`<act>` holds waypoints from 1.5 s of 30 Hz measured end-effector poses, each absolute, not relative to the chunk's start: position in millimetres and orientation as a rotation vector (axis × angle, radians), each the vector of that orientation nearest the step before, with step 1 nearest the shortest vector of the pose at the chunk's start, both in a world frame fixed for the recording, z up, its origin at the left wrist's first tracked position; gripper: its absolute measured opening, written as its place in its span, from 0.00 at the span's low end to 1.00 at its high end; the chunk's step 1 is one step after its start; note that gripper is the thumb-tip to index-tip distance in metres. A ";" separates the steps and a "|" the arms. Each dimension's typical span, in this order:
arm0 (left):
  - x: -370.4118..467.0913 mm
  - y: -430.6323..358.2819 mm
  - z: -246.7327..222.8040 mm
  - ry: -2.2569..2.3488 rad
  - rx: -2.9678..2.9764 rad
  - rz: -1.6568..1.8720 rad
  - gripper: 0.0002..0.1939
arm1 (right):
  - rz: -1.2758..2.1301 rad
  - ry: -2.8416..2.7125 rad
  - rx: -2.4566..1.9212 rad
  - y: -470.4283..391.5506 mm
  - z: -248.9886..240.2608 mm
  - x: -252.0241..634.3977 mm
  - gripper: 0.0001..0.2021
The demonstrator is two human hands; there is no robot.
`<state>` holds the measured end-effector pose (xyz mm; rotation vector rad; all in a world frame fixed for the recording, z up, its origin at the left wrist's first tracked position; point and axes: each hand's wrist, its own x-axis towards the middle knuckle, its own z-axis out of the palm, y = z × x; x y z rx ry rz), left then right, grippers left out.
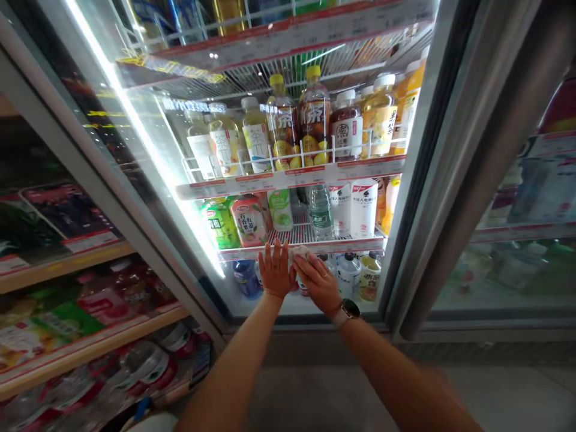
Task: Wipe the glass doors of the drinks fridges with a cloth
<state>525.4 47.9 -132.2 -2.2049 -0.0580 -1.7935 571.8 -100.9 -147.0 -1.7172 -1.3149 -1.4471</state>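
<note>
My left hand (274,270) lies flat with its fingers spread and pointing up, in front of the lower shelf's price strip (351,246) of a lit drinks fridge. Right beside it, my right hand (317,277) presses a crumpled white cloth or tissue (300,251) under its fingers. A watch (350,308) is on my right wrist. Reflections show on the fridge's glass door (288,309), which both hands seem to touch. Behind the hands stand a red drink carton (250,221), a green-labelled water bottle (320,210) and a blue bottle (247,279).
Tea bottles (281,123) fill the middle fridge shelf. A grey door frame (454,168) runs down the right, with another fridge section beyond it. On the left are wooden shelves (94,336) with packaged drinks and, below, several wrapped bottles (148,366).
</note>
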 end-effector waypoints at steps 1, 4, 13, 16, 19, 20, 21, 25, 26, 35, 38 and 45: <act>525.1 47.4 -131.0 -0.056 -2.195 -1.793 0.30 | -1.460 -1.321 -1.743 -106.9 -143.0 573.8 0.19; 525.1 46.2 -128.5 -0.038 -2.180 -1.813 0.31 | -1.533 -1.205 -1.810 -137.0 -128.7 586.7 0.20; 529.2 46.9 -134.6 -0.031 -2.247 -1.865 0.31 | -1.639 -0.726 -1.713 -206.3 -112.2 627.2 0.27; 528.6 47.5 -136.7 -0.021 -2.268 -1.865 0.31 | -1.596 -0.738 -1.639 -176.4 -111.0 616.3 0.30; 528.0 47.0 -137.2 0.000 -2.321 -1.850 0.31 | -1.571 -0.842 -1.610 -135.0 -112.2 595.7 0.32; 527.7 46.6 -137.1 0.001 -2.343 -1.835 0.31 | -1.553 -0.883 -1.604 -122.1 -113.7 588.5 0.32; 527.1 46.2 -136.8 0.001 -2.353 -1.821 0.32 | -1.532 -0.930 -1.599 -110.4 -115.9 581.8 0.33; 515.7 50.9 -135.6 0.089 -2.359 -1.685 0.34 | -1.438 -1.142 -1.564 -78.3 -129.4 562.9 0.30; 509.6 55.6 -134.9 0.137 -2.378 -1.617 0.35 | -1.418 -1.181 -1.555 -73.9 -132.8 560.4 0.29; 437.7 166.5 -108.7 -0.318 -2.445 -1.647 0.37 | -1.364 -1.330 -1.651 -72.7 -131.9 556.5 0.29; 430.2 193.3 -112.1 -0.322 -2.402 -1.709 0.35 | -1.351 -1.238 -1.685 -75.1 -120.5 560.2 0.32; 424.8 206.2 -160.3 -0.380 -2.361 -1.779 0.36 | -1.463 -0.992 -1.522 -47.3 -69.5 552.3 0.32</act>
